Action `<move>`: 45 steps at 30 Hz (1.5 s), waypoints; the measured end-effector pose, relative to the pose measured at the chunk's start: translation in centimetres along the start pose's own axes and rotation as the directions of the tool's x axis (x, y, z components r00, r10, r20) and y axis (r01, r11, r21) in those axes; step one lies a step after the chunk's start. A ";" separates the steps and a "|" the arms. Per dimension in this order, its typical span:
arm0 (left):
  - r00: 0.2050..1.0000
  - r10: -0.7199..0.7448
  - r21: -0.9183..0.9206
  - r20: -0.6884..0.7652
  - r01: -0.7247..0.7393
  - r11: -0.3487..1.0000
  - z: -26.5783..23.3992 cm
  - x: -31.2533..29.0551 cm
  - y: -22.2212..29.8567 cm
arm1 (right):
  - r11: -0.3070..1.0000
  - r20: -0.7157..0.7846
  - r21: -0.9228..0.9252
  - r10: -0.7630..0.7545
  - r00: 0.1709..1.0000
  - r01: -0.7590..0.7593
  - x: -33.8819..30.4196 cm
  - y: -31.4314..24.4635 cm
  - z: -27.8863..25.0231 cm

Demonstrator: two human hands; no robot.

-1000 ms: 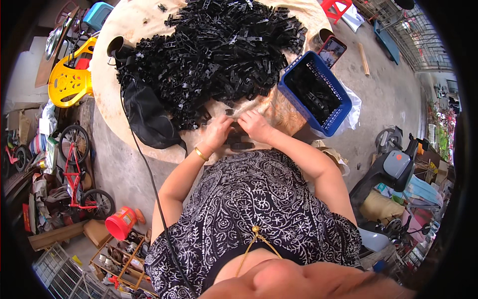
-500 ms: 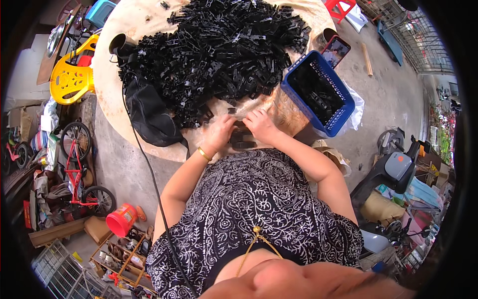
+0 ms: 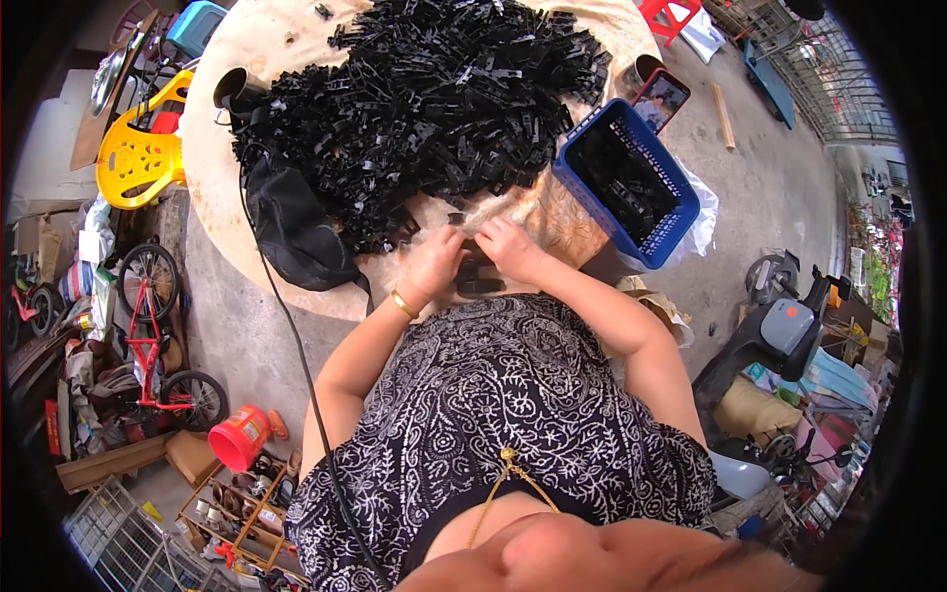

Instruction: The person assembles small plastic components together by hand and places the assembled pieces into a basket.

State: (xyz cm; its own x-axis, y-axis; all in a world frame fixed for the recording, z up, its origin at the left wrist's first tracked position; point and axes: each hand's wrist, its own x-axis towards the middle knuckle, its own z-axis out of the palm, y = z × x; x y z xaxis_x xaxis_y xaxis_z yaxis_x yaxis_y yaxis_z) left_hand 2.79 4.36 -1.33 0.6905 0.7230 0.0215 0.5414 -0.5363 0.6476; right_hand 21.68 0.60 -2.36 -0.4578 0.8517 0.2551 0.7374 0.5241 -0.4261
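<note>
At the near edge of the round table, my left hand is closed, with its fingertips bent over small black plastic pieces. My right hand is just to its right, also closed at the fingertips over the dark parts. What exactly each hand pinches is too small and too covered to make out. One loose black piece lies just beyond my fingers. A large heap of black plastic clip-like pieces fills the table behind them.
A blue plastic basket with black pieces stands right of my hands, a phone beyond it. A black bag lies left, near a dark cup. A cable runs down past my left arm.
My right hand has shifted slightly left, so the gap between my fingertips is narrower. The whole view has moved a little; the heap and basket look the same.
</note>
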 end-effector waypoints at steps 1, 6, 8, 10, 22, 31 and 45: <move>1.000 0.002 0.002 0.002 -0.002 1.000 0.0 0.0 0.5 | 1.000 0.053 0.028 0.004 0.999 -0.006 -0.2 0.2 -0.3; 0.988 0.036 -0.032 -0.149 -0.041 0.999 0.5 -1.1 1.5 | 0.996 -0.052 0.070 0.067 0.996 -0.063 -0.3 -1.0 -2.1; 0.994 0.030 0.013 -0.107 -0.029 1.000 -0.1 -0.6 1.4 | 0.992 0.011 0.052 0.115 0.993 -0.115 -0.2 -0.7 -1.2; 0.993 0.040 0.061 -0.110 -0.033 0.998 -0.2 -0.3 0.8 | 0.994 -0.021 0.042 0.106 0.994 -0.105 -0.2 0.0 -0.1; 0.953 -0.194 0.062 -0.235 0.214 0.975 -2.6 -5.9 -3.0 | 0.981 0.015 0.173 0.091 0.996 -0.092 1.9 0.1 1.4; 0.912 -0.194 0.040 -0.360 0.223 0.974 -1.3 -6.1 -1.6 | 0.995 0.076 0.070 -0.081 0.994 0.076 5.4 -2.0 2.5; 0.897 -0.200 0.002 -0.393 0.218 0.976 -0.6 -6.2 -1.9 | 0.973 0.041 0.060 -0.225 0.974 0.222 5.1 -2.8 3.0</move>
State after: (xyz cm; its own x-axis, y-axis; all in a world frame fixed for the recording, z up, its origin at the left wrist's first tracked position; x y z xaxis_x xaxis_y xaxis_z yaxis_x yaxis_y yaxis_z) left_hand -2.84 1.17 -2.24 0.3230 0.9272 0.1896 0.6798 -0.3667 0.6352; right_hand 15.79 3.42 -2.46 -0.6317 0.7111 0.3088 0.5860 0.6987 -0.4103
